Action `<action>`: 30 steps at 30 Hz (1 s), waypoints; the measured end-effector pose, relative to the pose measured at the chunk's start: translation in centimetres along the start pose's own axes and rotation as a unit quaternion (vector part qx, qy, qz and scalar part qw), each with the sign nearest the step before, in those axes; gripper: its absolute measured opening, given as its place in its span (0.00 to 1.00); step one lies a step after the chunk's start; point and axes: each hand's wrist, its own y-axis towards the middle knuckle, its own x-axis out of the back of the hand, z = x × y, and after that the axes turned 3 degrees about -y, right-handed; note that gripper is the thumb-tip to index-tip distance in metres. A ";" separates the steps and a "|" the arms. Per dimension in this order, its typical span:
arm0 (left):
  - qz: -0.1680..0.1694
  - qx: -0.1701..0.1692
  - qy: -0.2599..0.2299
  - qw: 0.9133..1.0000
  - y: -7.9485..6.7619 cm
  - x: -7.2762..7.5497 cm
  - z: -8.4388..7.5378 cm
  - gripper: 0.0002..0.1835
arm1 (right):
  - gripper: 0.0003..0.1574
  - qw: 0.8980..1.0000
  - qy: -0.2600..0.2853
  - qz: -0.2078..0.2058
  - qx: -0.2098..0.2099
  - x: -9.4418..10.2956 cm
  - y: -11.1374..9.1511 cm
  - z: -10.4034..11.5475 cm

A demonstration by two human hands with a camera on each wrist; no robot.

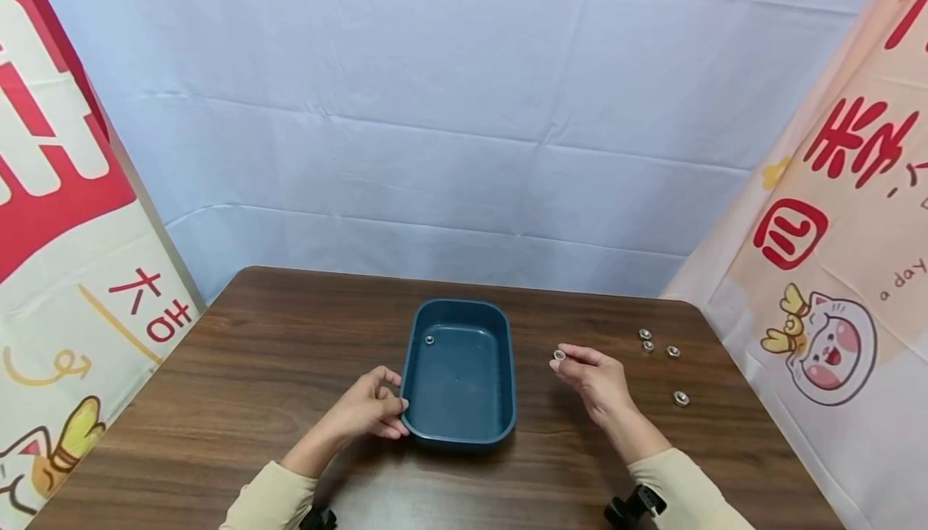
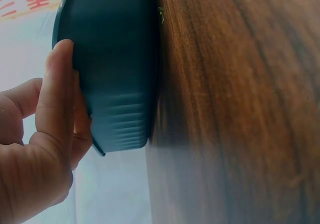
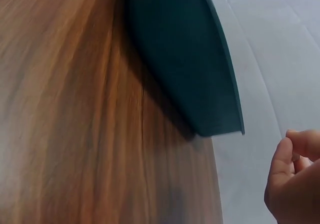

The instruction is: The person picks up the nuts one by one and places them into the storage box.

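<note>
left fingers (image 1: 392, 407) hold blue bin (image 1: 464, 385), one nut (image 1: 429, 340) inside

From where I stand, the pale pink banner (image 1: 888, 377) at three o'clock reads "a day" (image 1: 902, 279) beside red Chinese characters (image 1: 843, 139); the red-and-cream banner (image 1: 43, 296) at nine shows "大" (image 1: 137, 283).

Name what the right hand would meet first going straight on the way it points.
Most likely the blue tray, on its right side toward the far corner. In the head view the right hand, pinching a nut, points that way; its height is unclear, so it might pass above.
</note>
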 end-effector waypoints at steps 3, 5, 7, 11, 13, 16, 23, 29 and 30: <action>0.000 0.001 0.000 1.000 0.1 0.1 0.1 0.21 | 0.16 1.000 0.006 0.007 -0.009 -0.9 0.3 0.0; 0.002 0.001 0.000 1.000 0.1 0.1 0.2 0.21 | 0.15 1.000 0.007 0.012 -0.016 -1.4 0.5 0.1; 0.002 0.002 -0.001 1.000 0.1 0.1 0.2 0.21 | 0.15 1.000 0.005 0.014 -0.019 -1.9 0.7 0.2; 0.002 0.002 -0.003 1.000 0.1 0.1 0.2 0.21 | 0.14 0.999 -0.006 0.023 -0.030 -2.6 1.2 0.7; 0.003 0.003 -0.005 1.000 0.1 0.1 0.2 0.21 | 0.15 0.999 -0.015 0.030 -0.039 -2.8 1.5 1.0; 0.005 0.004 -0.006 1.000 0.1 0.1 0.2 0.21 | 0.16 0.997 -0.033 0.046 -0.050 -3.1 1.8 1.3; 0.003 0.005 -0.001 1.000 0.2 0.2 0.1 0.21 | 0.24 0.995 -0.054 0.073 -0.047 -4.4 2.6 1.4; 0.005 0.005 -0.002 1.000 0.2 0.2 0.2 0.21 | 0.26 0.993 -0.064 0.085 -0.046 -5.9 3.3 1.1; 0.006 0.004 -0.002 1.000 0.2 0.2 0.2 0.21 | 0.26 0.993 -0.067 0.087 -0.047 -6.1 3.5 1.0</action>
